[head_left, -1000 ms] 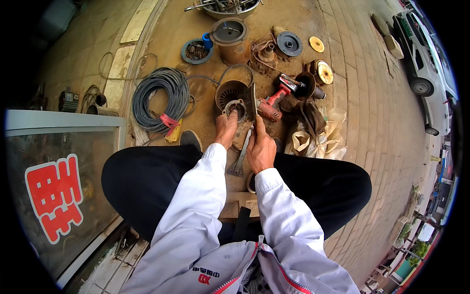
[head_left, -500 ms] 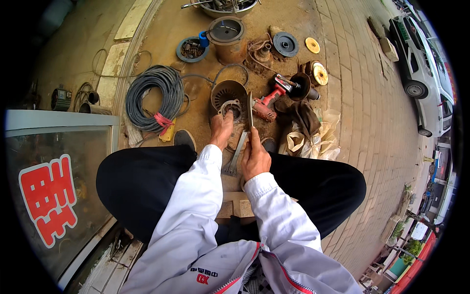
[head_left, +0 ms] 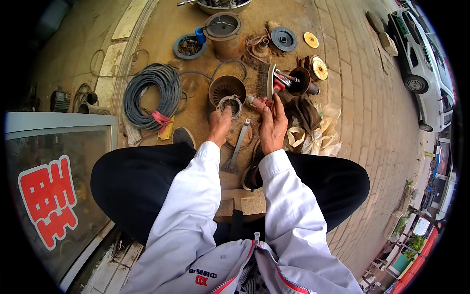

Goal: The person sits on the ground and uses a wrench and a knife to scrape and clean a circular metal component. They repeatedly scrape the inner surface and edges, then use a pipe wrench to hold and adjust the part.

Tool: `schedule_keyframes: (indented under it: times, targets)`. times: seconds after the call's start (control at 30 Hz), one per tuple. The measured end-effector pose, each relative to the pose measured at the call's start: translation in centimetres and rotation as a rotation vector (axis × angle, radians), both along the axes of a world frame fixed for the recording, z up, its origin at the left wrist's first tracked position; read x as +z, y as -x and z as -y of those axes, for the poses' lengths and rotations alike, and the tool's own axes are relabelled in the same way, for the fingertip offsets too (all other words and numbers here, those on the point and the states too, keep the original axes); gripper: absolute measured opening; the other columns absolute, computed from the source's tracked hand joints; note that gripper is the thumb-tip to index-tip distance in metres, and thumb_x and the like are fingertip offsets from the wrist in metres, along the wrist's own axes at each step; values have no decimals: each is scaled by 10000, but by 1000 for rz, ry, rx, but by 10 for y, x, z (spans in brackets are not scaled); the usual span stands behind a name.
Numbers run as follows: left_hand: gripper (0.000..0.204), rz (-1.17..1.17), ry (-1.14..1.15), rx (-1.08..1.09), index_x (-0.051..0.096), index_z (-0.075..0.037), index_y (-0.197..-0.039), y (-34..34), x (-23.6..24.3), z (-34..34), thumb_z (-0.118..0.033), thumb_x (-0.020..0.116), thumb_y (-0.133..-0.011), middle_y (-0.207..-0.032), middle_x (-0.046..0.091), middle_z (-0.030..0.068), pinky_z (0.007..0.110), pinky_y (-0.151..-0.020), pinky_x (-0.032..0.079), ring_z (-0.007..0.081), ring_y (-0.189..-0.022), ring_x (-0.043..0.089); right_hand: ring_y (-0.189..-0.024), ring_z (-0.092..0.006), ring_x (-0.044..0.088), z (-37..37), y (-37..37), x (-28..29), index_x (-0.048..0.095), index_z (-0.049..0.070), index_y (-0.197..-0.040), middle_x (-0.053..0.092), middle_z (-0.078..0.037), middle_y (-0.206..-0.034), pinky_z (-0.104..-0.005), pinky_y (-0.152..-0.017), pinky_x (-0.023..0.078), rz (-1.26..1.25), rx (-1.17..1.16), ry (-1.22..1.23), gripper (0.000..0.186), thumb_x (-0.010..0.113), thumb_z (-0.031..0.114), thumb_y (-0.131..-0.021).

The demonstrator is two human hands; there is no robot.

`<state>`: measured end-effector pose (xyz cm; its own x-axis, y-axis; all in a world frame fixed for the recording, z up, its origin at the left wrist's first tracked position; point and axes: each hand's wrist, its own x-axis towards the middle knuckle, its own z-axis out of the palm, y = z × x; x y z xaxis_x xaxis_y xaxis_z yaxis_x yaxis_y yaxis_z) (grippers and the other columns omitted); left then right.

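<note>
Beyond the left hand [head_left: 220, 126], its pinched metal ring [head_left: 239, 109]; right hand [head_left: 272, 126] seemingly gripping a wire brush [head_left: 270, 83]

We hold a ring-shaped grey metal part [head_left: 236, 104] in our left hand [head_left: 219, 126], a long dark-bristled brush [head_left: 270, 82] in our right hand [head_left: 273, 127].
Near them we see a brown slotted metal bowl-shaped housing [head_left: 226, 87], a red-and-black power tool [head_left: 261, 103] and a coiled dark-grey cable [head_left: 138, 100] tied with pink strip [head_left: 160, 118].
</note>
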<state>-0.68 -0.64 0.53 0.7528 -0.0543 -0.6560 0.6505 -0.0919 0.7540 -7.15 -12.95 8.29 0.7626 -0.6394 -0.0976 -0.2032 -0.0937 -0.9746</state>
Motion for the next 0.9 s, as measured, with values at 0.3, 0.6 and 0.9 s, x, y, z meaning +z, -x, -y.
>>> schedule_keyframes:
  times: [0.3, 0.6, 0.9]
  targets:
    - [459, -35, 23, 83, 321, -163, -684, 2, 5, 4, -373, 565, -1010, -551, 280, -57, 325, -391, 182, 91, -414, 266, -580, -60, 497, -60, 90, 20, 456, 32, -1505, 584, 12, -976, -211, -402, 367, -47, -124, -571, 491, 585, 96, -1036]
    - [461, 2, 26, 20, 337, -160, -663, 2, -5, -1, -355, 562, -1016, -541, 311, -50, 323, -386, 181, 91, -410, 278, -584, -31, 466, -32, 35, -36, 544, 48, -1446, 604, 35, -874, -208, -461, 365, -54, -30, -377, 423, 596, 99, -1029]
    - [451, -1, 13, -18, 361, -134, -677, 2, 8, -3, -368, 584, -992, -559, 339, -26, 345, -417, 213, 106, -441, 301, -964, -158, 662, -23, 9, -14, 590, 25, -1399, 730, -97, -1082, -306, -869, 527, -176, 105, 172, 418, 636, 62, -985]
